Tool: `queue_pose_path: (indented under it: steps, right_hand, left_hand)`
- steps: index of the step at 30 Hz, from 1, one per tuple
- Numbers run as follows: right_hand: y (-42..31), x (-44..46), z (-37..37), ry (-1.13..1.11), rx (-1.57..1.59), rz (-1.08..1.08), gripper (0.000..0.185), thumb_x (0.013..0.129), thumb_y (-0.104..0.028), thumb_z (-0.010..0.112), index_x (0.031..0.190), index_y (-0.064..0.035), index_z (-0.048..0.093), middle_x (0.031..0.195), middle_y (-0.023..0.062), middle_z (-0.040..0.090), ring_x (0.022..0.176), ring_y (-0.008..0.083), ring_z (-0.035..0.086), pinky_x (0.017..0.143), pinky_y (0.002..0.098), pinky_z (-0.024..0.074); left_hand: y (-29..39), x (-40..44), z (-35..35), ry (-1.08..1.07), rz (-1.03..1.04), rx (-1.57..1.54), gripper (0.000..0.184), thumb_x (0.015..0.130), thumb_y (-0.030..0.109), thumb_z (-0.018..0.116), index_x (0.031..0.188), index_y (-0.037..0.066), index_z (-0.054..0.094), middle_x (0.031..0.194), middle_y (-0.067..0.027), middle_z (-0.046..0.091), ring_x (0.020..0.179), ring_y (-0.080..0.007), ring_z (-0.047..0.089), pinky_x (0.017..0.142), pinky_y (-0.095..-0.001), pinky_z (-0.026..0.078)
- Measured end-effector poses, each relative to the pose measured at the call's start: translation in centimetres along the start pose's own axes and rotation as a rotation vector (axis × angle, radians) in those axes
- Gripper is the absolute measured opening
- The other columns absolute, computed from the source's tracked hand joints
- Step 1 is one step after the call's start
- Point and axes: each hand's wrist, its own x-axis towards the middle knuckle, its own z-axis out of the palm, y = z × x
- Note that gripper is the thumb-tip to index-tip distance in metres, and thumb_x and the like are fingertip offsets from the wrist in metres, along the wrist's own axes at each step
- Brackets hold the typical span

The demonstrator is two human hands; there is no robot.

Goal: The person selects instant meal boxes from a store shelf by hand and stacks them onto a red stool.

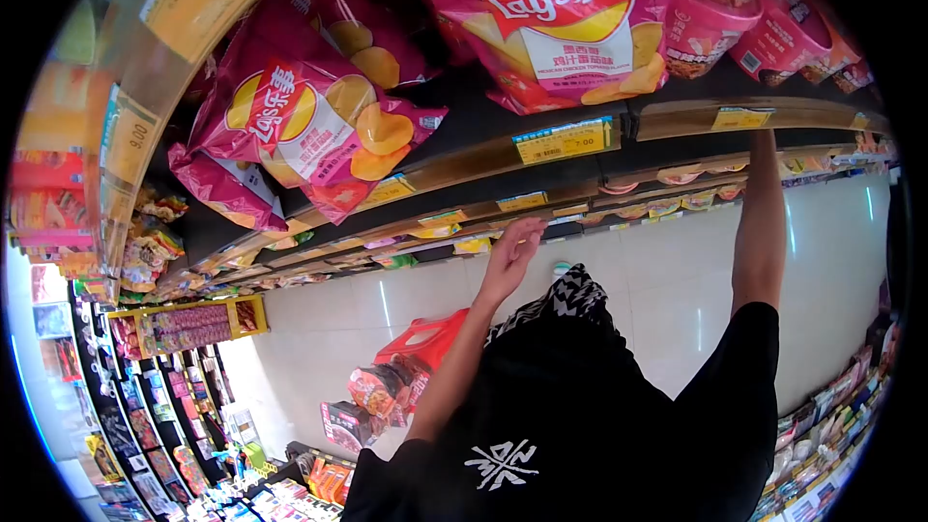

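My left hand [512, 256] is raised in front of the lower shelves, with its fingers loosely bent and apart from the goods; nothing shows in it. My right forearm [761, 222] reaches up to the shelf edge at the right, where the shelf hides the hand, so its fingers and anything in them are out of sight. Above it stand pink instant noodle tubs [710, 27]. Pink Lay's chip bags [565, 24] fill the upper shelf, one of them [309, 130] leaning over the edge. Beyond my left forearm is a red basket or bag [430, 336] beside several packaged foods [382, 391].
Yellow price tags [565, 140] line the shelf edge [464, 166]. More shelves of packets run below, above a pale tiled floor [657, 271]. A yellow-framed display [193, 327] and racks of goods [145, 416] stand at left. Further goods [822, 425] line the lower right.
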Motion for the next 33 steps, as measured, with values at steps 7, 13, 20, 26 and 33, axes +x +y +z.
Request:
queue_pose_path:
  steps: [7, 13, 20, 26, 33]
  right_hand:
    - [2.1, -3.5, 3.4, -0.043, -0.057, 0.003, 0.043, 0.095, -0.031, 0.042, 0.121, 0.0027, 0.046, 0.118, 0.0115, 0.051, 0.109, 0.0176, 0.044, 0.095, 0.0298, 0.0350]
    - [0.5, -10.5, 10.4, -0.105, -0.574, -0.161, 0.045, 0.095, -0.033, 0.041, 0.119, 0.0042, 0.047, 0.116, 0.0126, 0.052, 0.108, 0.0198, 0.044, 0.094, 0.0291, 0.0349]
    - [-3.4, -13.6, 13.5, 0.068, -0.369, -0.044, 0.040, 0.094, -0.029, 0.046, 0.116, 0.0038, 0.048, 0.110, 0.0103, 0.053, 0.099, 0.0155, 0.045, 0.088, 0.0281, 0.0376]
    - [-3.2, -11.4, 13.8, -0.039, 0.002, 0.176, 0.037, 0.092, -0.024, 0.049, 0.120, -0.0003, 0.046, 0.115, 0.0094, 0.052, 0.105, 0.0182, 0.049, 0.090, 0.0332, 0.0397]
    - [-1.5, -13.8, 16.1, 0.070, 0.210, 0.265, 0.039, 0.091, -0.018, 0.054, 0.124, -0.0008, 0.044, 0.121, 0.0110, 0.051, 0.110, 0.0202, 0.050, 0.093, 0.0325, 0.0396]
  left_hand:
    - [1.9, 2.4, 2.0, -0.048, 0.059, 0.050, 0.033, 0.094, 0.011, 0.047, 0.125, 0.004, 0.041, 0.120, -0.0112, 0.052, 0.111, -0.0185, 0.050, 0.095, -0.0292, 0.039]
    - [4.5, 5.0, 2.5, 0.041, 0.146, 0.065, 0.040, 0.093, 0.012, 0.049, 0.130, 0.005, 0.036, 0.128, -0.0114, 0.045, 0.116, -0.0195, 0.045, 0.093, -0.0300, 0.041]
    - [7.2, 8.8, 3.0, 0.049, 0.168, 0.008, 0.037, 0.092, 0.019, 0.053, 0.124, 0.001, 0.046, 0.128, -0.0115, 0.046, 0.117, -0.0169, 0.043, 0.095, -0.0308, 0.040]
    - [6.7, 12.6, 4.0, 0.150, -0.034, 0.191, 0.038, 0.090, 0.018, 0.057, 0.122, -0.001, 0.047, 0.121, -0.0091, 0.051, 0.110, -0.0162, 0.050, 0.098, -0.0294, 0.035]
    - [4.1, 14.2, 3.9, 0.254, -0.090, -0.118, 0.042, 0.087, 0.014, 0.061, 0.122, 0.001, 0.043, 0.120, -0.0083, 0.049, 0.112, -0.0169, 0.048, 0.096, -0.0307, 0.040]
